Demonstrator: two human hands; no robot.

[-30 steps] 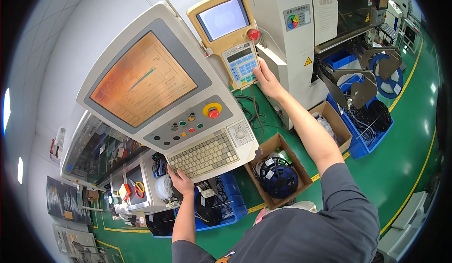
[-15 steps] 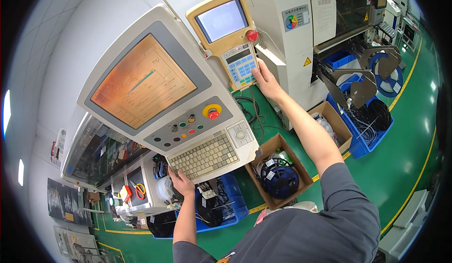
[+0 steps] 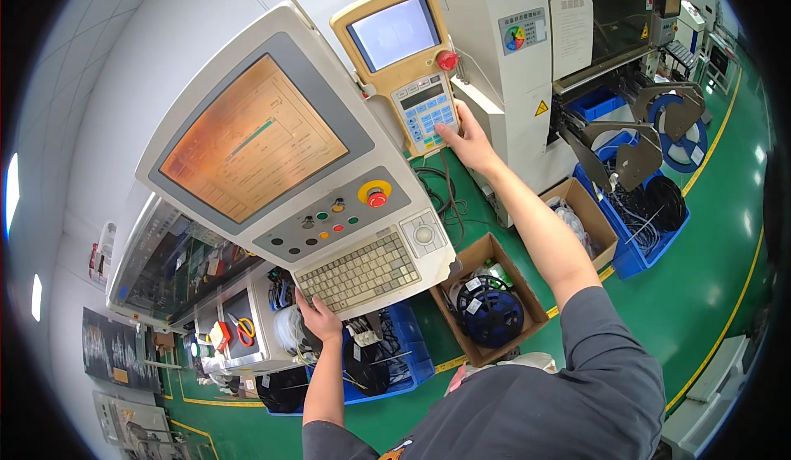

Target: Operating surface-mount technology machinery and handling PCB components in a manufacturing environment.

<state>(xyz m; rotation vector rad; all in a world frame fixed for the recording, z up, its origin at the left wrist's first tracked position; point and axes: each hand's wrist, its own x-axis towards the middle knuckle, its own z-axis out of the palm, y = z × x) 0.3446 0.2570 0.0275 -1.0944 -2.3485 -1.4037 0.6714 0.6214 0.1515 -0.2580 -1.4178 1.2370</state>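
Observation:
My right hand [image 3: 470,140] grips the right edge of a yellowed handheld control pendant [image 3: 371,28]. Its thumb lies over the lower keys of the blue-and-white keypad [image 3: 430,116], and part of the fingers is hidden at the edge. The pendant has a lit, pale screen and a red stop button [image 3: 446,60]. To its left is a large machine control console [image 3: 194,200] with an orange screen and a row of buttons. My left hand [image 3: 321,322] holds the console's lower edge, beside the left end of the beige keyboard [image 3: 358,272].
Below the console stand a blue bin [image 3: 416,353] of reels and a cardboard box [image 3: 535,316] with a blue reel. Another blue bin [image 3: 638,254] of cables is at right, near a white machine [image 3: 515,81]. A cable [image 3: 451,205] hangs under the pendant.
My right thumb has moved left, further across the pendant's keypad. My left hand stays at the console's edge. The whole view has shifted slightly.

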